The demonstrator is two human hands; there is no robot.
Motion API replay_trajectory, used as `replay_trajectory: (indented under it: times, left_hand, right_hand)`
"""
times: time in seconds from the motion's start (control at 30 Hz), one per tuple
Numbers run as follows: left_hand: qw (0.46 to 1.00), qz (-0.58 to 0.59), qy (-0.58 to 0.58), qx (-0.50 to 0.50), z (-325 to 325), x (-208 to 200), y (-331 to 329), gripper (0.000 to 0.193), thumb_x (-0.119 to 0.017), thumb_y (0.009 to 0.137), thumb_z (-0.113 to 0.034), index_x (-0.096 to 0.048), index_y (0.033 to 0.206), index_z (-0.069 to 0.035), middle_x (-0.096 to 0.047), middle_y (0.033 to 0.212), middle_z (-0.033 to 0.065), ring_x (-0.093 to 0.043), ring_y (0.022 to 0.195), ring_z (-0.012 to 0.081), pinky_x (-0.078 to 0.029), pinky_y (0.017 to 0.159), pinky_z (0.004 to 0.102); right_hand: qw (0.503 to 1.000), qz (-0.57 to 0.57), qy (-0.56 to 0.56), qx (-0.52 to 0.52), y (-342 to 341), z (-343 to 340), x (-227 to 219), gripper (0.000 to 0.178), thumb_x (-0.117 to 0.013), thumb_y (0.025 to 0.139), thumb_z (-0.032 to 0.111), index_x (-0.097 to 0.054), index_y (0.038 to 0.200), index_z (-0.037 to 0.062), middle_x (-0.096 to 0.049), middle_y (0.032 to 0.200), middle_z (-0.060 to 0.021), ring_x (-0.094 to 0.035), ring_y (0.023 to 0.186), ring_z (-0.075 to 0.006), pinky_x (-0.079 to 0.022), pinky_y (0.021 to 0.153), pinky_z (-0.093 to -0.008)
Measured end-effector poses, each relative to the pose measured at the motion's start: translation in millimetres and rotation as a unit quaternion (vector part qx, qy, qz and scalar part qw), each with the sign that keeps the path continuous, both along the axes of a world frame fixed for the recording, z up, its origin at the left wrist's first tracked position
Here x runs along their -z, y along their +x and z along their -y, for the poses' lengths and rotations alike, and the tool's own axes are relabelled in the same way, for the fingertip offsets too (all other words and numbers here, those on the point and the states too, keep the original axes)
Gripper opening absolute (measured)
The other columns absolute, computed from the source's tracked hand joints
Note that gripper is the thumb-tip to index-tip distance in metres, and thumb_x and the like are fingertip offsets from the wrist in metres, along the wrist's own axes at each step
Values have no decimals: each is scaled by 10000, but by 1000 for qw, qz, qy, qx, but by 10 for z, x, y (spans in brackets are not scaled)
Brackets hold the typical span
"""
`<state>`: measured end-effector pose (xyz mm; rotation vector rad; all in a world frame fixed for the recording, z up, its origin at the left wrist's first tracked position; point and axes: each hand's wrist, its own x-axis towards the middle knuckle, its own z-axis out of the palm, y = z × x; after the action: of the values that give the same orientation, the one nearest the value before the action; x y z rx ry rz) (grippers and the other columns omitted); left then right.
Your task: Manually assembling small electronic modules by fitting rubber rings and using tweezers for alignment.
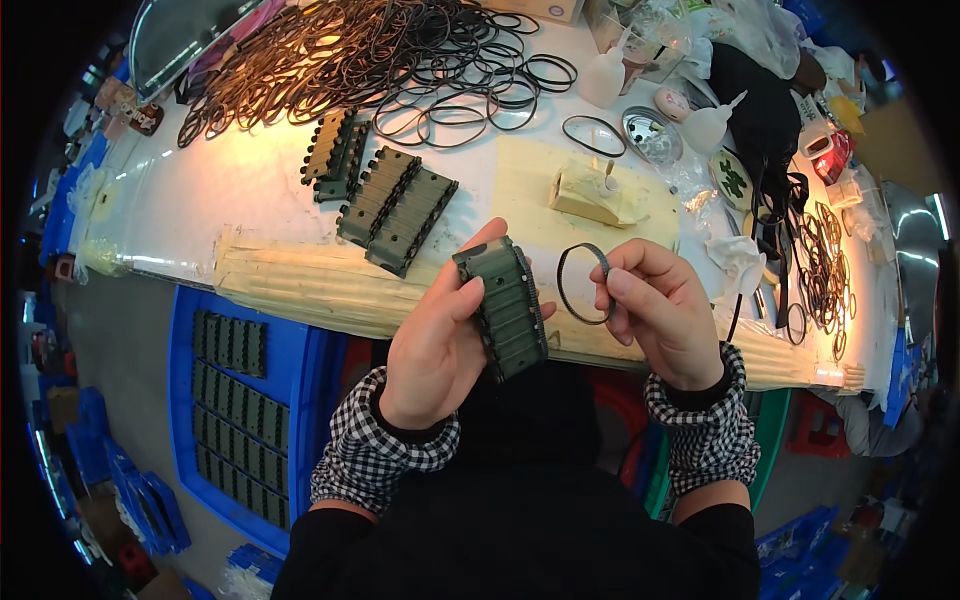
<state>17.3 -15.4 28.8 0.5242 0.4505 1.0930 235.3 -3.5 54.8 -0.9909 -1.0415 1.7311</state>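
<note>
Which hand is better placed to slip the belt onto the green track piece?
Right hand: its fingers already pinch the small black belt beside the green track piece, which the left hand grips.

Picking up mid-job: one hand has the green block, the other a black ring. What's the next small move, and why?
Probably bring the black ring in the right hand across to the green block held by the left hand. The two are held apart, and the ring hangs open, pinched at one side and facing the block.
</note>
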Motion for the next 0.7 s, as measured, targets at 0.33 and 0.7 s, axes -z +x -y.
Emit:
replay_trajectory:
  times: [0.33,0.7]
  left_hand:
    - [998,66,5,13,-95,166,-38,516,-291,1058,-347,-346,1426,10,-531,1268,146,-547,1112,191,-462,1001,379]
    - [984,-101,113,-96,17,95,113,530,-561,966,-97,-345,1434,29,-525,1283,126,-534,1151,175,-462,1005,353]
  right_hand:
    - [1000,-27,11,5,-112,22,-23,120,-634,923,100,-634,991,1,-642,794,-23,-533,593,-37,-420,511,-174]
    - [973,105,185,85,-389,92,-125,102,-682,873,53,-644,946,-8,-664,792,-7,-572,654,-11,-439,553,-161]
